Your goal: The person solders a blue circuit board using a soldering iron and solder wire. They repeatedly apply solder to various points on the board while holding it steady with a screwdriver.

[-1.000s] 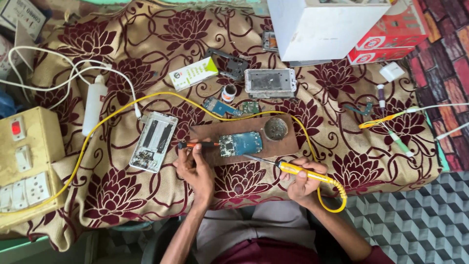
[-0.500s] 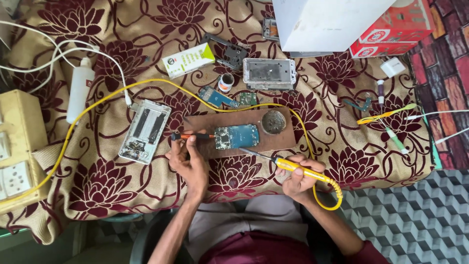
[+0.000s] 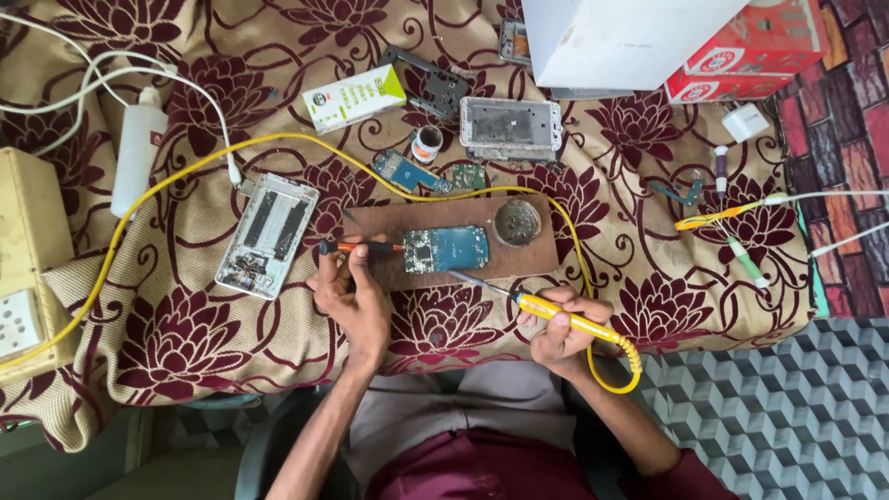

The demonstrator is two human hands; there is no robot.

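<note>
- Your left hand (image 3: 352, 298): fingers closed around a small orange-handled tool (image 3: 356, 247), its tip laid against the left end of the blue circuit board (image 3: 446, 248).
- Your right hand (image 3: 558, 326): fingers clamped on the yellow soldering iron (image 3: 560, 316), with the metal tip pointing up-left to the lower edge of the board; whether it touches, you cannot tell.
- Circuit board: lies flat on the brown work board (image 3: 389, 222), at its centre, near the front edge of the bench.
- Round solder tin (image 3: 517, 222): sits on the right part of the brown board, just beside the circuit board.
- Progress, as judged: board is out of its casing and both tools are at it, so the joint work looks under way; no reassembly shows.
- Open phone casing (image 3: 268, 233): left of the brown board, face up, apart from your hands.
- Second metal frame (image 3: 511, 127): toward the back of the bench, behind the tin.
- Yellow cord (image 3: 167, 181): runs from the iron, looping across the floral cloth (image 3: 185, 333) to the left edge.
- White bottle (image 3: 137, 159): lies near the left edge.
</note>
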